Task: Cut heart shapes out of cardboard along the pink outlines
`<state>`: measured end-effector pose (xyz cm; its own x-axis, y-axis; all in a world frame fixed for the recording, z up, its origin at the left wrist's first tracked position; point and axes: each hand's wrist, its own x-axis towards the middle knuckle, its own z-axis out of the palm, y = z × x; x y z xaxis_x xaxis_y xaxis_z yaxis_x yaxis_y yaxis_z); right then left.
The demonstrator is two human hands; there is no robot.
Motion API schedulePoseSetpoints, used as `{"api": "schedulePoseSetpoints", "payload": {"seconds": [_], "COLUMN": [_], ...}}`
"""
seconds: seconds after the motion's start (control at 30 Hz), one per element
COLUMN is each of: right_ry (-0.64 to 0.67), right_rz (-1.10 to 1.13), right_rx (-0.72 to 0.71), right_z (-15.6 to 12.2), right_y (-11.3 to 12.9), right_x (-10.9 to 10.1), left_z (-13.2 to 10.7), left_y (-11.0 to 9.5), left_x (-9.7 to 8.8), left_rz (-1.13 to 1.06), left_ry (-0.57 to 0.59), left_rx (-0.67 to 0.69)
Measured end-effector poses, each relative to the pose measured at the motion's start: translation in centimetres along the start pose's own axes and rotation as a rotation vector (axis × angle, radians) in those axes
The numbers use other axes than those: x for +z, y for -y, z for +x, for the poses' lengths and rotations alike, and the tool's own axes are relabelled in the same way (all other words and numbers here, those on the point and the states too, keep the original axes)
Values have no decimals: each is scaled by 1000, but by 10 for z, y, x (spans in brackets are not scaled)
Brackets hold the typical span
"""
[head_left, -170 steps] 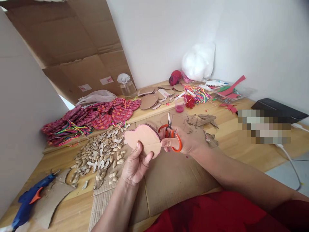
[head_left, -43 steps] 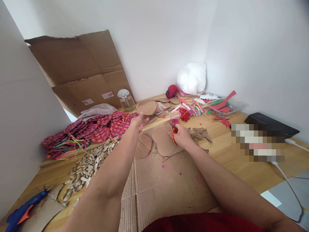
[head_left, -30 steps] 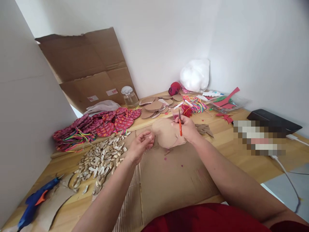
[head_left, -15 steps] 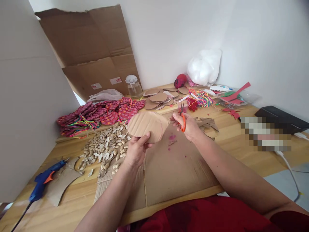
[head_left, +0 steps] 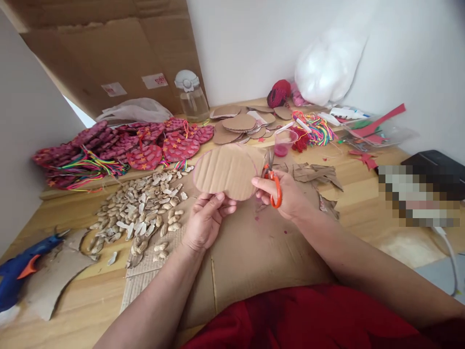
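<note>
My left hand [head_left: 209, 218] pinches the lower edge of a rounded piece of corrugated cardboard [head_left: 225, 172] between thumb and fingers. A purple line is drawn around it near the edge, and a corner sticks out at its upper right. Orange-handled scissors [head_left: 275, 189] are in my right hand [head_left: 283, 194], blades pointing up beside the piece's right edge. My right thumb reaches the cardboard's right side. Below both hands lies a flat cardboard sheet [head_left: 254, 257] with purple stains.
Peanut shells [head_left: 145, 203] spread at left, near a blue glue gun [head_left: 32, 261]. Decorated pink pieces [head_left: 145, 140], a bottle [head_left: 192, 97] and cardboard ovals [head_left: 240, 122] stand behind. A small pink cup [head_left: 284, 143], cardboard scraps [head_left: 312, 173] and a black box [head_left: 436, 169] lie rightward.
The cardboard piece has turned, showing its purple outline. My right hand with the scissors has come against its right edge. The view has tipped down and closer.
</note>
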<state>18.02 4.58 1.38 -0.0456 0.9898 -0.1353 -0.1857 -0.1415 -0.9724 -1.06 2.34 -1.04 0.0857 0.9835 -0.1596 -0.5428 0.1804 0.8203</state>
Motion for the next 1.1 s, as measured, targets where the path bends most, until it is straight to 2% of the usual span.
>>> {"api": "schedulePoseSetpoints", "payload": {"seconds": [0.13, 0.33, 0.67, 0.9, 1.1], "right_ry": [-41, -56, 16, -155, -144], "right_rz": [-56, -62, -148, -63, -72], "right_rx": [-23, -18, -76, -49, -84], "right_z": [6, 6, 4, 7, 8], "right_y": [-1, -2, -1, -1, 0], "right_x": [-8, -9, -10, -8, -9], "left_z": [3, 1, 2, 1, -1], "left_y": [-1, 2, 2, 4, 4], "left_x": [-1, 3, 2, 3, 0], "left_rz": [23, 49, 115, 182, 210], "left_ry": [-10, -2, -46, -48, -8], "left_rx": [69, 105, 178, 142, 126]}}
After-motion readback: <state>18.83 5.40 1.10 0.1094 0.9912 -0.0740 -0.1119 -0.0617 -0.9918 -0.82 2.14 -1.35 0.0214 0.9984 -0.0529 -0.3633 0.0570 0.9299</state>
